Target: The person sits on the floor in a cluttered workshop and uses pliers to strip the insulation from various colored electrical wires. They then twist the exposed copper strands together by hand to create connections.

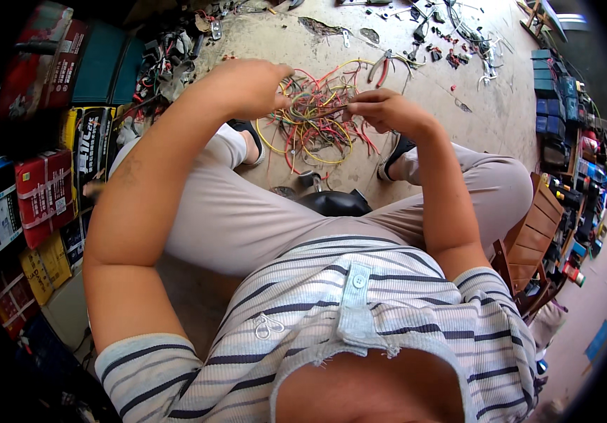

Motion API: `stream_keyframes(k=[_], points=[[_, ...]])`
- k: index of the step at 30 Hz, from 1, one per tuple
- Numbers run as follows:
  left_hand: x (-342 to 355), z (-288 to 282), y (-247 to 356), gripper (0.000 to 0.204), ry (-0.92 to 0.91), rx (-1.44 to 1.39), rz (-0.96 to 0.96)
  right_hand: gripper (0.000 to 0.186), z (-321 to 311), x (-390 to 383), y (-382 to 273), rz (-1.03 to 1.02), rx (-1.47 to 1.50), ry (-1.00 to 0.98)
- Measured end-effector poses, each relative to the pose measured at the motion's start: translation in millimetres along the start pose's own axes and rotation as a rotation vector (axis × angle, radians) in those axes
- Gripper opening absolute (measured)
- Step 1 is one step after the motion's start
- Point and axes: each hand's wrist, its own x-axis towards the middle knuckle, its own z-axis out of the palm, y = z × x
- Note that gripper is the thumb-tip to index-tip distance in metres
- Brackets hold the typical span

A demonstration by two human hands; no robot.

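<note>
Red/yellow wires (315, 125) lie upper ctr., prob. for easy reach, where we pinch a strand (333, 111) w/ R hand (389, 111), L hand (257, 86) half-curled, its hold unclear.

Workshop (pliers (384, 72), tangled wires (317, 106))

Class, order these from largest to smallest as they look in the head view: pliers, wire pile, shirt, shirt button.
1. Shirt, looking larger partly because it is near the camera
2. Wire pile
3. Pliers
4. Shirt button
</note>
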Motion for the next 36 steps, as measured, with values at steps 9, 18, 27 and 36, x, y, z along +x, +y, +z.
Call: stream_keyframes(k=[9, 18, 27, 36], points=[[15, -9, 20, 0.052, 0.032, -0.845, -0.163, 0.026, 7, -35, -23, -0.241, 0.232, 0.16], [17, -1, 29, 0.054, -0.173, -1.602, -0.375, 0.025, 36, -24, -17, -0.397, 0.279, 0.157], [12, -5, 37, 0.028, -0.107, -1.871, -0.235, 0.033, 85, -31, -24, -0.445, -0.055, -0.081], [-10, -39, 36, 0.02, -0.071, -1.886, 0.052, 0.047, 75, -21, -17, -0.449, 0.293, 0.05]])
